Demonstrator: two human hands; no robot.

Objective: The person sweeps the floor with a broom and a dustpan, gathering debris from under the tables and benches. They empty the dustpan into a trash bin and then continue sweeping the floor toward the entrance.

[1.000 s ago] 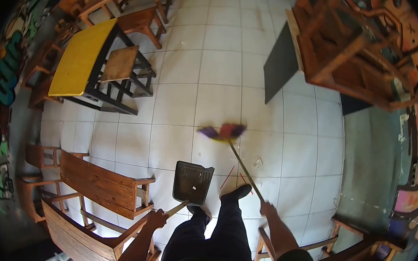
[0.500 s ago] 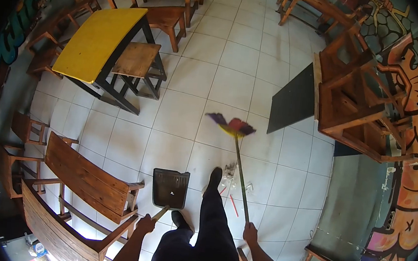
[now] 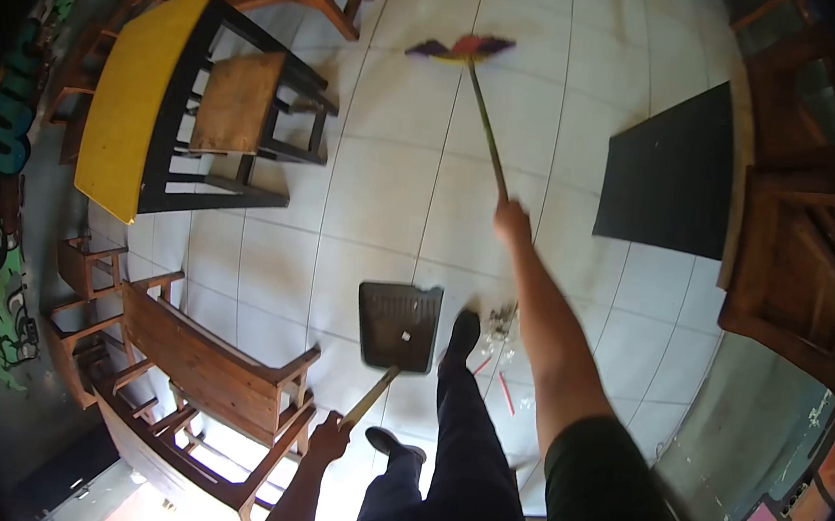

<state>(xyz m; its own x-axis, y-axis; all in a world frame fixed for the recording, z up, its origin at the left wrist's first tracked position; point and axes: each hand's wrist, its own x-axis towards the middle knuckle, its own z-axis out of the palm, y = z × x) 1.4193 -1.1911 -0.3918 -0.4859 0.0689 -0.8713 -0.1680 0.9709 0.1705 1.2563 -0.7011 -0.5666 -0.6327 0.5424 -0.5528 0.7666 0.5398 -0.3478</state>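
With my right arm stretched far forward, my right hand (image 3: 513, 221) is closed round the stick of a broom (image 3: 486, 126). Its purple, red and yellow head is at the far end, over the white tiles ahead. My left hand (image 3: 329, 439) grips the pale handle of a black dustpan (image 3: 397, 324), which lies in front of my left foot with a small white scrap in it. By my right foot, a heap of dirt and litter (image 3: 502, 321) lies on the floor, partly hidden by my right arm. A red straw (image 3: 507, 393) lies near it.
A wooden bench (image 3: 202, 355) stands close on my left. Beyond it are a yellow-topped table (image 3: 142, 98) and a wooden stool (image 3: 239, 103). At the right, a dark panel (image 3: 667, 174) adjoins stacked wooden furniture (image 3: 801, 247). Painted walls run along both sides.
My right hand has reached forward, carrying the broom head farther away across the floor. My left hand still holds the dustpan. The camera view has tilted and shifted.
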